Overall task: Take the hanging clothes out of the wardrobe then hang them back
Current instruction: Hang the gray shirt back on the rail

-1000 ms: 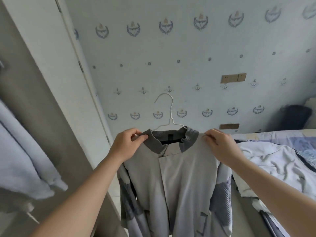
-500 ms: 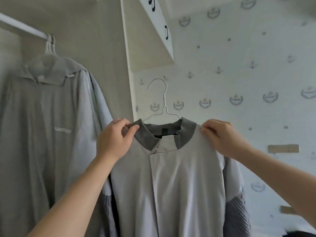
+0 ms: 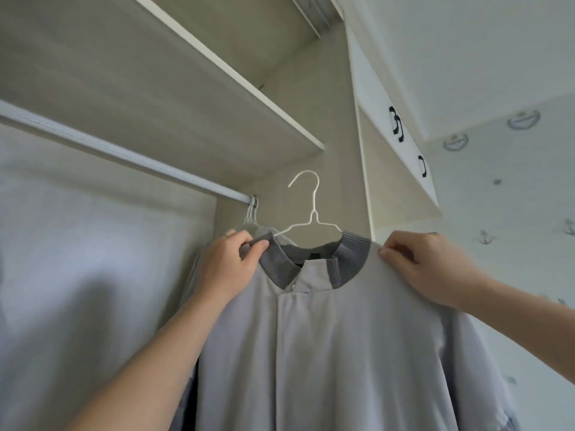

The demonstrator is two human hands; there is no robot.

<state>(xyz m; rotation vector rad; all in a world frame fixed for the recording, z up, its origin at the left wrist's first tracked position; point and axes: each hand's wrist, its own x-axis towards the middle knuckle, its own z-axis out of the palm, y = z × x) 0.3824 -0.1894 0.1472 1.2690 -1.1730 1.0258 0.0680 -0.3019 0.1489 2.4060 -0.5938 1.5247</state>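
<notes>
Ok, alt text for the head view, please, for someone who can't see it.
A grey jacket on a white wire hanger is held up near the wardrobe rail, hook not yet on it. The left hand pinches the collar, the right hand the shoulder. At the rail's end hang other hangers.

pale anchor-print wallpaper [image 3: 513, 197], white ceiling [image 3: 466, 42].

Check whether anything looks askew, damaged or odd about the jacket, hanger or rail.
Nothing stands out. The jacket sits evenly on its white hanger, whose hook is off the rail. The left hand grips its collar, the right hand its shoulder; other hangers hang at the rail's end.
</notes>
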